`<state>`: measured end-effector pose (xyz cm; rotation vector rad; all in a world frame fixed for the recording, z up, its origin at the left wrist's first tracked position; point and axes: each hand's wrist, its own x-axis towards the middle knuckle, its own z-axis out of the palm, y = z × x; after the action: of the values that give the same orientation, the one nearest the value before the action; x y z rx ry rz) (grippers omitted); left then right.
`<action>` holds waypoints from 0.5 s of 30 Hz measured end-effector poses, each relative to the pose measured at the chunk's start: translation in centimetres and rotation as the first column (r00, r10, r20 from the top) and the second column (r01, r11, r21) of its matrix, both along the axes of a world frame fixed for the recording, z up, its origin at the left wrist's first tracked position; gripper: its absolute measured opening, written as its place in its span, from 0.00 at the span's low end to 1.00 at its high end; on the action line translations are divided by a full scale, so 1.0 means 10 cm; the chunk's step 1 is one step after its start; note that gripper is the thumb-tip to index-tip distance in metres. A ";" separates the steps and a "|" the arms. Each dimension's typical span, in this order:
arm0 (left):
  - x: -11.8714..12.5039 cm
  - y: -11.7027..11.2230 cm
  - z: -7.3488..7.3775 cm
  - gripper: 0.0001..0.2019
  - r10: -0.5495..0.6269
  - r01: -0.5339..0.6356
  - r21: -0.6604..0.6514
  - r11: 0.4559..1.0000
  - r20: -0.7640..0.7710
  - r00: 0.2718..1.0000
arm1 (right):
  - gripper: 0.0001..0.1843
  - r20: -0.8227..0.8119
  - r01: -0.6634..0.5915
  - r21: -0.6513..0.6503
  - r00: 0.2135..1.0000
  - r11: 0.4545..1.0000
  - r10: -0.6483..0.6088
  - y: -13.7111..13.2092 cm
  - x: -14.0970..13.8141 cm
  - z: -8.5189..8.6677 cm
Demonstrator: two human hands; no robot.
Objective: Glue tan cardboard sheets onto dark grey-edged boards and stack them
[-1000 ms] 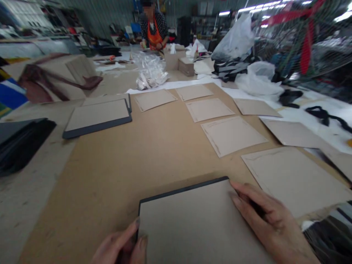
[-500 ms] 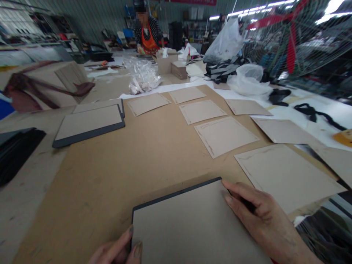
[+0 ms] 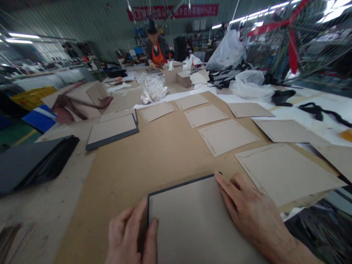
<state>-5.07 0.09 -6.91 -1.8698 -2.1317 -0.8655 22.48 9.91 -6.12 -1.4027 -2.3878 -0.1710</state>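
Directly in front of me is a grey-beige cardboard panel (image 3: pixel 192 216) with a thin dark border along its far and left edges. My left hand (image 3: pixel 132 231) grips its left edge, thumb on top and fingers against the side. At the far right corner, my right hand (image 3: pixel 247 209) has its fingers pressed on the edge. The panel's near end runs out of view. Right of it lies a loose cardboard sheet (image 3: pixel 286 174) with brownish glue-like marks along its rim. Dark-bordered panels (image 3: pixel 112 130) lie further off to the left.
Several more cardboard sheets (image 3: pixel 228 135) are spread over the brown board (image 3: pixel 115 183). A black stack (image 3: pixel 35 161) sits at left, near a strapped cardboard bundle (image 3: pixel 82 99). Plastic bags (image 3: pixel 154 88) lie further back. A caged fan (image 3: pixel 291 36) stands at right; a person (image 3: pixel 156 49) in an orange apron works beyond.
My view has tilted up and swung left. My left hand has moved up along the panel's left edge, and my right fingers now lie over its far right corner.
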 end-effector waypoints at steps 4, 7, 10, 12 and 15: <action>0.09 0.13 0.26 0.29 -0.441 0.385 -0.219 0.897 -0.367 0.819 | 0.26 0.016 -0.354 -0.101 0.934 0.930 0.357 0.05 -0.08 0.15; 0.32 0.17 0.38 0.24 -0.503 0.371 -0.358 0.857 -0.420 0.755 | 0.20 -0.071 -0.414 -0.202 0.910 0.888 0.408 0.03 -0.14 0.24; 0.52 0.12 0.35 0.36 -0.434 0.289 -0.343 0.894 -0.495 0.753 | 0.21 -0.091 -0.360 -0.203 0.933 0.911 0.349 -0.02 -0.11 0.23; 0.54 0.04 0.27 0.41 -0.412 0.295 -0.293 0.909 -0.532 0.740 | 0.23 -0.062 -0.320 -0.174 0.947 0.931 0.314 -0.05 -0.02 0.16; 0.43 -0.08 0.13 0.44 -0.437 0.376 -0.227 0.898 -0.545 0.715 | 0.24 -0.075 -0.245 -0.140 0.969 0.959 0.237 -0.05 0.18 0.06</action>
<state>-0.80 -0.68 -5.66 -2.3181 -1.4256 -0.1670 24.28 9.41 -5.50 -1.1447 -2.5409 0.1114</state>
